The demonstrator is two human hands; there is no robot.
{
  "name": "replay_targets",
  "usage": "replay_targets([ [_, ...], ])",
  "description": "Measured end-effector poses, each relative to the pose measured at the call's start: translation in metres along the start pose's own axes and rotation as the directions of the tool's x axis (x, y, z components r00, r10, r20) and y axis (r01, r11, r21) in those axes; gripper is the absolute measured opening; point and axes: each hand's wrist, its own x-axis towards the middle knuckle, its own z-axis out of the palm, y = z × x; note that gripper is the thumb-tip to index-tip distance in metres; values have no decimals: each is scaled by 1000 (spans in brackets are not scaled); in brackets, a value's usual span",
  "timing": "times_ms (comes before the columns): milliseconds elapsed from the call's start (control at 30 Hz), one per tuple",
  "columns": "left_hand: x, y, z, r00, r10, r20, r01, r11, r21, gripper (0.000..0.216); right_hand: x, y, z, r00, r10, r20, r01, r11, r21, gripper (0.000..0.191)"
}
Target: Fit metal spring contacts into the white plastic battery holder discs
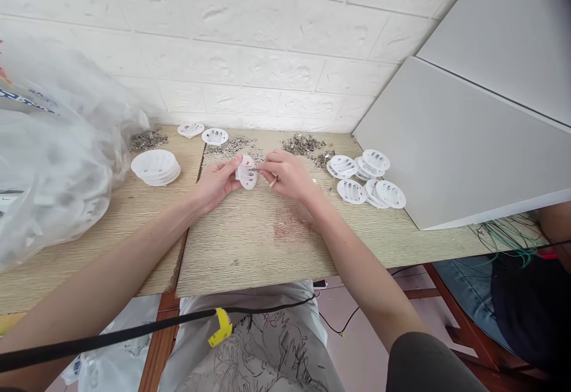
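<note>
My left hand (pixel 217 182) grips a round white plastic disc (pixel 247 173) with slots, held on edge above the wooden table (pixel 250 243). My right hand (pixel 285 175) is closed in a pinch on a small metal piece at the disc's face, and a thin stick-like item shows between its fingers. Heaps of small metal pieces (pixel 307 145) lie just behind both hands.
A stack of plain white discs (pixel 156 167) sits at left beside a big clear plastic bag (pixel 53 160) of parts. Several slotted discs (pixel 368 179) lie at right against a grey box (pixel 450 142). Two more discs (pixel 214 136) rest by the white brick wall. Green wires (pixel 508 240) hang at far right.
</note>
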Motion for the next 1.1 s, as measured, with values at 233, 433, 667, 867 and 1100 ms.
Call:
replay_targets([
  [233, 2, 0, -1, 998, -44, -36, 43, 999, -18, 24, -1, 2, -4, 987, 162, 20, -163, 986, 46, 27],
  [433, 3, -2, -4, 999, -27, -19, 27, 1000, -2, 25, 0, -1, -2, 978, 201, 49, -205, 975, 87, 24],
  [667, 4, -3, -7, 998, 8, 57, -10, 999, 37, 23, -2, 2, 7, 971, 236, 27, -234, 935, 267, 21],
  [867, 4, -3, -9, 994, 3, 107, -6, 1000, 26, 25, -3, 1, 9, 984, 178, 26, -177, 939, 295, 23],
  [1100, 3, 0, -7, 994, 24, 102, -26, 999, 22, 25, -2, -4, 11, 988, 153, 25, -154, 955, 253, 29],
])
